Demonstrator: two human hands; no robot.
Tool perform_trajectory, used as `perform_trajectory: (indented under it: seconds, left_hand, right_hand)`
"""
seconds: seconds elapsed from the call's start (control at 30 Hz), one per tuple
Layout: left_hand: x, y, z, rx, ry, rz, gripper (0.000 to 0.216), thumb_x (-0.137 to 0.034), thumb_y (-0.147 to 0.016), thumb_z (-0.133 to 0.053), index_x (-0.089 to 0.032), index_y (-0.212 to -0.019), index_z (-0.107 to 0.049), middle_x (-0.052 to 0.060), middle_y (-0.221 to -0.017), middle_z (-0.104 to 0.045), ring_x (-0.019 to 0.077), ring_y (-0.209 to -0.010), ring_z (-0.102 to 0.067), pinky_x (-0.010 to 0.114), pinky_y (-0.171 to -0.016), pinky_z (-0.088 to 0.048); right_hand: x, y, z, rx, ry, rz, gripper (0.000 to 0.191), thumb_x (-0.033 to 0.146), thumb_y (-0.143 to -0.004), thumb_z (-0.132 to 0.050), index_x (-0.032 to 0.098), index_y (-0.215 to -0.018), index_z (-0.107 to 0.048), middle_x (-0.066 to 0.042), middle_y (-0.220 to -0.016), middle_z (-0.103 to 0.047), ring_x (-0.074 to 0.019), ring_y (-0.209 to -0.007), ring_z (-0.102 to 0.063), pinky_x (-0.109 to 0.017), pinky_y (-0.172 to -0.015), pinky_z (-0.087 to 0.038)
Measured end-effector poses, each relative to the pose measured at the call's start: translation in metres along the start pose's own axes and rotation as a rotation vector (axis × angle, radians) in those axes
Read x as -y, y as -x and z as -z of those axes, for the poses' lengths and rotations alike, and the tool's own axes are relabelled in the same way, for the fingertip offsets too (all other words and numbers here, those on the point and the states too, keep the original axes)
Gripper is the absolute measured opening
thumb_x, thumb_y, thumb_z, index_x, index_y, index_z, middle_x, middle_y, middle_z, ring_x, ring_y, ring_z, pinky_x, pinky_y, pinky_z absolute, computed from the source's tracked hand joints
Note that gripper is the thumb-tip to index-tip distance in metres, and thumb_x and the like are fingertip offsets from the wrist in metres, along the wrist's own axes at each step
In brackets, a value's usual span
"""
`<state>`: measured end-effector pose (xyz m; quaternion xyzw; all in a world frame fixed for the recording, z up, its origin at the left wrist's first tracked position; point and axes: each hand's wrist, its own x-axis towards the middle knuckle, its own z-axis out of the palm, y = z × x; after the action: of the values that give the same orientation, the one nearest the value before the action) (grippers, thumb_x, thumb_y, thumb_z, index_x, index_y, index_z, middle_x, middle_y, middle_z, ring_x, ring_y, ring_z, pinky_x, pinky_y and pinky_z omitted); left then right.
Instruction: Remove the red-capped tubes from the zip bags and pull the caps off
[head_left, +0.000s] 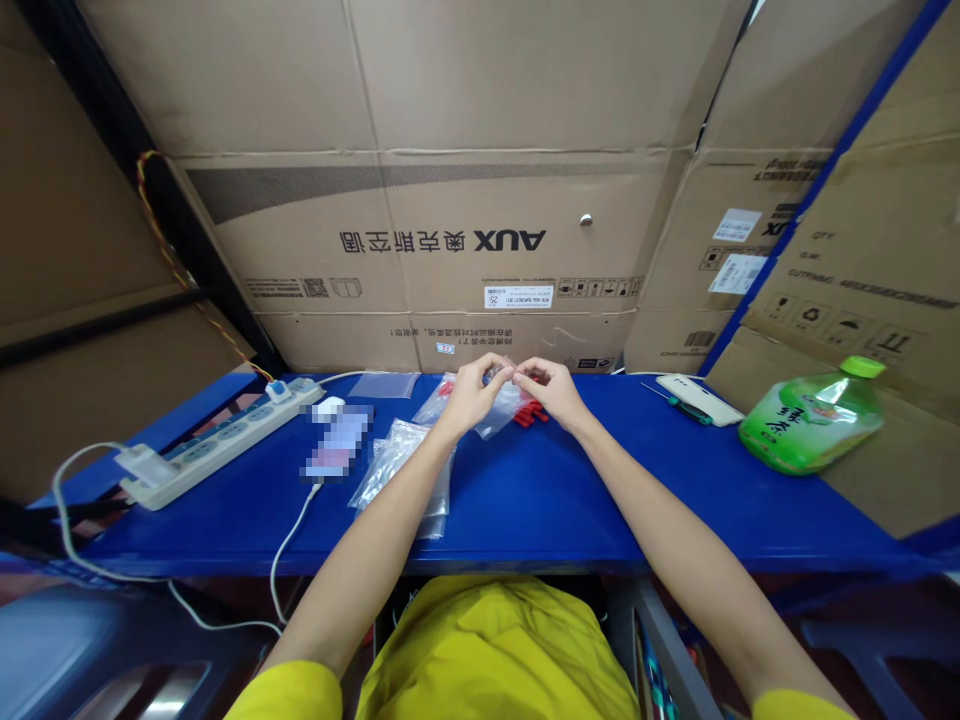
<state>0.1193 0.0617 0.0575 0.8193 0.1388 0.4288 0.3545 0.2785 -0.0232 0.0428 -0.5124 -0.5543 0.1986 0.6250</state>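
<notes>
Both my hands meet over the far middle of the blue table. My left hand (477, 388) and my right hand (549, 388) pinch the top edge of a clear plastic bag (493, 420), which hangs down between them. Small red pieces (531, 412) lie in a heap below my right hand, too small to name. Behind my left hand is another clear bag (433, 402) with some red in it. A stack of clear plastic bags (405, 470) lies by my left forearm, and a flat clear bag (384, 384) rests farther back.
On the left of the blue table (547, 510) are a white power strip (232, 440) and a phone (339, 442) with a charging cable. To the right are a green bottle (814, 420) on its side, a screwdriver (688, 409) and a white flat object (709, 398). Cardboard walls (450, 80) enclose the back.
</notes>
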Motion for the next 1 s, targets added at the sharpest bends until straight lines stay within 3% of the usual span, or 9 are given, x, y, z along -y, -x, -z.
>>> perform_trajectory:
  seconds: [0.2, 0.4, 0.63, 0.87, 1.0]
  left_hand:
    - [0.0064, -0.0014, -0.0016, -0.033, 0.082, 0.015, 0.030, -0.044, -0.096, -0.059, -0.016, -0.095, -0.070, 0.007, -0.100, -0.074, 0.0182, -0.089, -0.064, 0.029, -0.082, -0.049]
    - [-0.0002, -0.0009, 0.0007, 0.036, 0.086, 0.012, 0.026, -0.041, -0.094, -0.063, -0.016, -0.094, -0.071, 0.007, -0.098, -0.075, 0.0191, -0.092, -0.066, 0.030, -0.086, -0.049]
    - [0.0030, -0.0021, -0.0006, -0.043, 0.089, 0.037, 0.026, -0.040, -0.093, -0.063, -0.016, -0.095, -0.072, 0.007, -0.098, -0.075, 0.0187, -0.090, -0.065, 0.029, -0.083, -0.049]
    - [0.0036, -0.0021, -0.0008, 0.011, 0.115, 0.052, 0.029, -0.045, -0.090, -0.068, -0.017, -0.095, -0.075, 0.008, -0.096, -0.076, 0.0208, -0.090, -0.067, 0.032, -0.084, -0.051]
    - [0.0028, -0.0024, 0.0001, -0.040, 0.093, 0.035, 0.027, -0.042, -0.091, -0.066, -0.017, -0.094, -0.075, 0.007, -0.098, -0.077, 0.0206, -0.093, -0.067, 0.032, -0.088, -0.050]
  right_hand:
    - [0.0006, 0.0004, 0.0003, -0.001, -0.051, -0.010, 0.038, 0.055, -0.073, -0.082, 0.020, -0.079, -0.067, -0.001, -0.074, -0.067, -0.0160, -0.067, -0.058, -0.030, -0.065, -0.048]
    - [0.0007, 0.0002, 0.0003, -0.001, -0.064, 0.014, 0.037, 0.052, -0.072, -0.084, 0.020, -0.079, -0.067, 0.000, -0.075, -0.068, -0.0158, -0.069, -0.059, -0.029, -0.067, -0.048]
    - [0.0011, 0.0009, 0.0014, -0.037, -0.049, -0.038, 0.039, 0.056, -0.072, -0.082, 0.020, -0.079, -0.069, 0.000, -0.069, -0.065, -0.0151, -0.060, -0.056, -0.028, -0.058, -0.046]
    - [0.0040, 0.0010, 0.0022, -0.035, -0.032, -0.032, 0.040, 0.058, -0.071, -0.083, 0.021, -0.078, -0.069, -0.001, -0.069, -0.066, -0.0170, -0.060, -0.059, -0.030, -0.057, -0.048]
    - [0.0039, 0.0010, 0.0012, -0.067, -0.064, -0.061, 0.042, 0.058, -0.069, -0.084, 0.021, -0.080, -0.071, -0.001, -0.072, -0.068, -0.0164, -0.061, -0.059, -0.030, -0.058, -0.050]
